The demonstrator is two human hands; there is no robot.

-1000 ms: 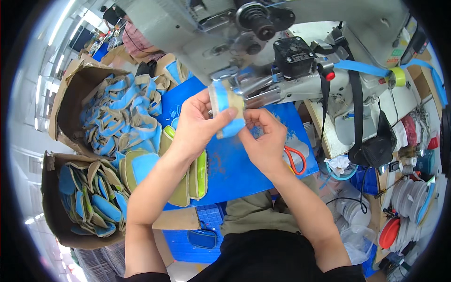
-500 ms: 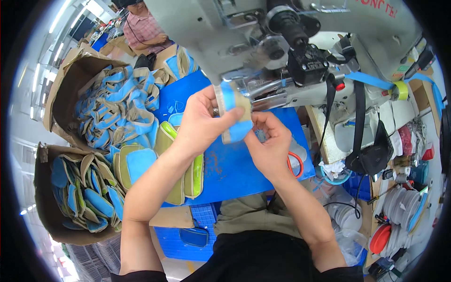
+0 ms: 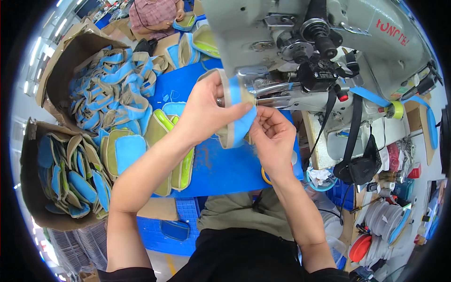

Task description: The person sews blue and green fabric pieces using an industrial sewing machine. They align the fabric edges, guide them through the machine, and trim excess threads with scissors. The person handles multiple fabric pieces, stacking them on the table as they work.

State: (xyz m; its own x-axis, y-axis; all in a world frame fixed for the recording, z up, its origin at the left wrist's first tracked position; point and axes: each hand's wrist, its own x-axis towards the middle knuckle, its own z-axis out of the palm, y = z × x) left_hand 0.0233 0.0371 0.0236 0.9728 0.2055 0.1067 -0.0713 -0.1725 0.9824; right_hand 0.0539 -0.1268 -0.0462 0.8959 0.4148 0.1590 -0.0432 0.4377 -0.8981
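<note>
My left hand [image 3: 203,115] grips a blue-and-khaki fabric piece [image 3: 242,123], with fingers behind it and thumb across its front. My right hand [image 3: 276,136] pinches the piece's lower right edge, fingertips curled in. The piece is held upright just in front of the metal guide [image 3: 275,101] of a grey sewing machine [image 3: 244,35]. Below my hands is a blue work surface [image 3: 217,175] with khaki, green and blue pads [image 3: 128,152] at its left. Scissor handles are mostly hidden behind my right hand.
Cardboard boxes hold strips [image 3: 103,84] and pads [image 3: 77,183] at left. A co-worker [image 3: 148,16] handles a piece at the back. Blue tape [image 3: 369,94] runs from a yellow roller [image 3: 393,109]. A black bag [image 3: 357,169] hangs right, near spools [image 3: 385,221].
The fabric piece has turned and shows more of its khaki band and lower blue part. My view has shifted, revealing more of the co-worker, who holds a piece. Both hands keep their hold.
</note>
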